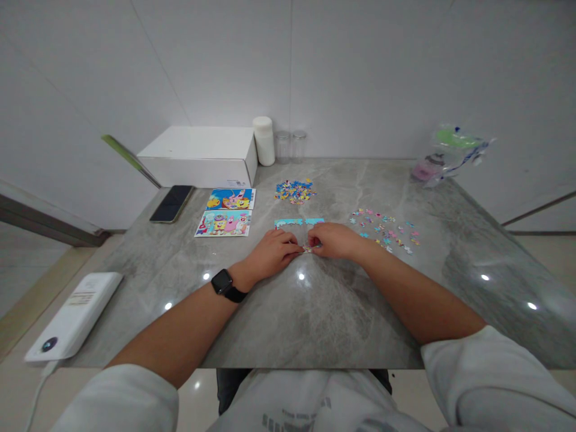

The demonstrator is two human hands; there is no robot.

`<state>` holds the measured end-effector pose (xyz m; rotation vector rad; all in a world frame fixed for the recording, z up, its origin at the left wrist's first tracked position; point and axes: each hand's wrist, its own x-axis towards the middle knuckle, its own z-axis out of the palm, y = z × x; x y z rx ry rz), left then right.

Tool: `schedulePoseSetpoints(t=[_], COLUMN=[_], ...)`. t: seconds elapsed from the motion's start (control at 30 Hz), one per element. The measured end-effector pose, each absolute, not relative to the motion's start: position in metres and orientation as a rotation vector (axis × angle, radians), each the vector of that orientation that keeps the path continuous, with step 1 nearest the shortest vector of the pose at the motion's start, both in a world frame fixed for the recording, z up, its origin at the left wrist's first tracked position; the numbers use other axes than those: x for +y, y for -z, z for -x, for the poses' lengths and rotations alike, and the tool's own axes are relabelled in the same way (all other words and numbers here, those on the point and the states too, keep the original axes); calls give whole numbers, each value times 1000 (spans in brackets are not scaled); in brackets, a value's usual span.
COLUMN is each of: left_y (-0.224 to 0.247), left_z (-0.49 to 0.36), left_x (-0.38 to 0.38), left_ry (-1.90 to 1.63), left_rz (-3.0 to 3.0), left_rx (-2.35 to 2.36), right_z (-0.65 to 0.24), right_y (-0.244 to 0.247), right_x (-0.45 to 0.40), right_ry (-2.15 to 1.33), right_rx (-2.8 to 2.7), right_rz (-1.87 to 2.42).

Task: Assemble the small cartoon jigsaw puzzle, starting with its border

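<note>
My left hand and my right hand meet at the middle of the table. Their fingertips pinch at small jigsaw puzzle pieces on the surface, mostly hidden by the fingers. Just beyond them lie joined light-blue strips of puzzle, with a gap showing between a left and a right part. To the right, loose pastel puzzle pieces are spread out. A heap of blue and yellow puzzle pieces sits farther back. Two cartoon picture cards lie left of my hands.
A black phone lies at the left, before a white box. Beside the box stand a white bottle and two clear glasses. A white device with a cable rests at the near left edge. A plastic bag is back right.
</note>
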<state>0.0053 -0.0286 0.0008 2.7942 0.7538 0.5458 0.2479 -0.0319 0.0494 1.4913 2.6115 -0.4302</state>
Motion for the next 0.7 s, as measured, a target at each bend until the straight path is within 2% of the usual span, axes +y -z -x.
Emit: schedulePoseSetpoints(t=[0.33, 0.7], left_y=[0, 1], left_z=[-6, -8], left_x=[-30, -33], left_ry=[-501, -497], left_rz=[-2795, -2801], left_rx=[763, 776], right_z=[-246, -276], right_y=[-46, -70], right_x=[-31, -18], right_ry=[433, 435], right_rx=[2620, 2469], right_rz=[-1476, -1628])
